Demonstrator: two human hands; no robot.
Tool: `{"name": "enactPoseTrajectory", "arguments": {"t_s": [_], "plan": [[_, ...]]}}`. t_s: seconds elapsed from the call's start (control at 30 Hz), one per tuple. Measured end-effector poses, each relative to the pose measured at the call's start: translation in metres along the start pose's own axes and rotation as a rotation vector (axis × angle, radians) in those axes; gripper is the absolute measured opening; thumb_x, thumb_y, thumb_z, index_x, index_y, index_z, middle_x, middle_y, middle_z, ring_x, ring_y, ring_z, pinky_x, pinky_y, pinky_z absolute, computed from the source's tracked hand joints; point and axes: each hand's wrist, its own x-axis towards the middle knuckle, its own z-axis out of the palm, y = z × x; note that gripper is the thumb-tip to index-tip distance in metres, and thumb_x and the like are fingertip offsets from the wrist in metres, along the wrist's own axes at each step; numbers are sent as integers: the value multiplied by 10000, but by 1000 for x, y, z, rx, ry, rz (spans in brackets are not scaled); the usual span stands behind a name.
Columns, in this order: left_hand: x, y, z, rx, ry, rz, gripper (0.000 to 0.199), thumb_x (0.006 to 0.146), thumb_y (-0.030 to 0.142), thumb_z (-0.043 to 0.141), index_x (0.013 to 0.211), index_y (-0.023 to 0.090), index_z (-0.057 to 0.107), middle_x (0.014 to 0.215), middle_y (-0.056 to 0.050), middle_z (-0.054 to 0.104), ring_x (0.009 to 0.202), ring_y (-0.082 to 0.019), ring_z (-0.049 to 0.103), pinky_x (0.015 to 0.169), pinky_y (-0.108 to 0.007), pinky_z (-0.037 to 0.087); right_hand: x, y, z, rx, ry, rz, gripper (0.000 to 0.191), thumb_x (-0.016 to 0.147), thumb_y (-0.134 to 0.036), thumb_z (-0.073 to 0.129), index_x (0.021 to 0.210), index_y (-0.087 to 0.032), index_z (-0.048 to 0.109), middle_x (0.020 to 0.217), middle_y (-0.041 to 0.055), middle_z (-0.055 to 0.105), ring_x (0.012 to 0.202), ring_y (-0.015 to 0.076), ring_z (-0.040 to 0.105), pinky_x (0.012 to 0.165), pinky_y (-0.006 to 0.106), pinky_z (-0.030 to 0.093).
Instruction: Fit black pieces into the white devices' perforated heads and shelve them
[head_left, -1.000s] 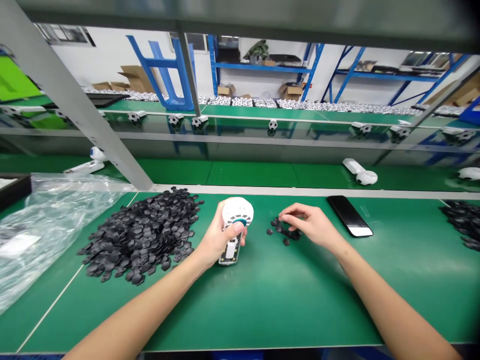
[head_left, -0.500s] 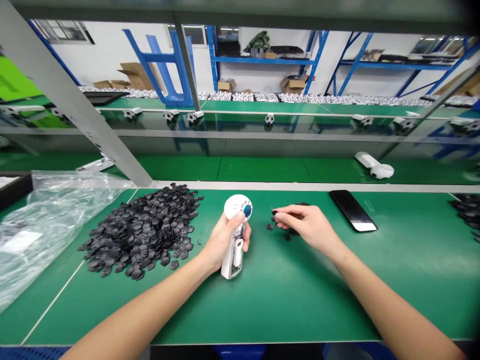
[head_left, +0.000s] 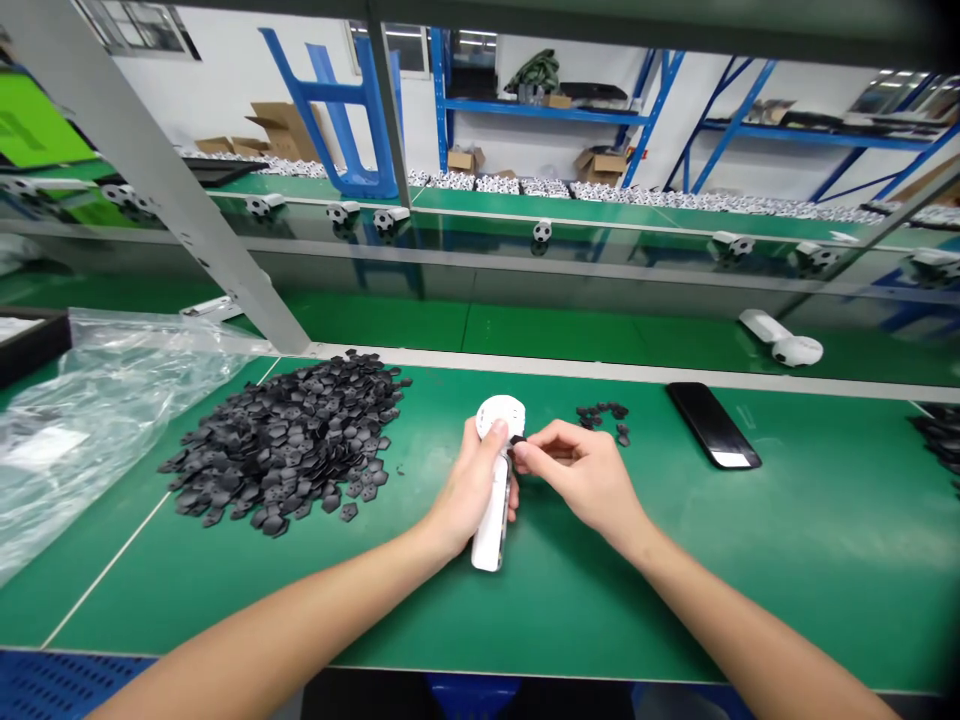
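Left hand (head_left: 472, 490) is gripping a white plastic housing (head_left: 491, 535) upright; right hand (head_left: 577, 470) is pinching a small black piece (head_left: 517, 440) against its round head, between the hands. Risk: piece is slipping or seating crooked if misaligned, or housing is tipping under finger pressure.

- Green workbench (head_left: 675, 600) seen stretching across the front
- Black hexagonal pieces (head_left: 285, 445) piled up left of centre
- Small cluster of pieces (head_left: 600, 418) spotted further right
- Black smartphone (head_left: 712, 425) laid flat, right side
- Clear plastic bag (head_left: 97, 420) seen crumpled, far left
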Motion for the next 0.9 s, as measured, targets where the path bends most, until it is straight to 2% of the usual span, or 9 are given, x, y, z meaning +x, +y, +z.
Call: {"name": "enactPoseTrajectory", "arguments": {"t_s": [0.1,0.2,0.4,0.57,0.77,0.9], "plan": [[1,-1,-1,21,19,15,580,935,790,526,1187,277,423,752,48,613,474,-124,569,416,-241,516,0,-2,-3,-128,-38,-53,156,959,-349,742,883,-217,776,833,23,799,743,199,768,719,303,626],[2,0,-1,48,-4,15,592,928,803,522,1191,282,425,776,54,592,477,-116,561,400,-237,508,0,-4,-6,-240,-80,-106,105,961,-298,727,906,-233,789,833,-4,801,708,173,760,677,269,608],[-2,0,0,130,-18,16,602,942,829,443,1171,274,415,791,50,579,482,-121,580,407,-247,524,-1,-6,-1,-282,-16,-100,139,954,-305,742,836,-236,772,770,-20,793,673,160,757,666,255,602],[-5,2,1,160,2,-26,619,928,843,450,1171,276,411,773,52,571,470,-122,567,377,-232,501,-4,-3,2,-370,15,-112,196,952,-319,746,781,-226,726,726,-16,773,597,147,706,625,261,569],[-2,1,-2,87,4,-25,578,941,803,488,1178,281,420,775,49,587,476,-121,570,408,-245,532,-3,1,-2,-395,-24,-92,197,994,-388,703,872,-245,764,809,7,794,673,191,730,669,315,572],[-2,2,-5,67,2,-20,577,937,793,511,1188,279,434,810,36,598,498,-126,589,421,-252,545,-3,-1,-6,-437,-65,-93,189,1024,-372,657,941,-263,787,876,18,813,738,221,759,711,346,581]]}}
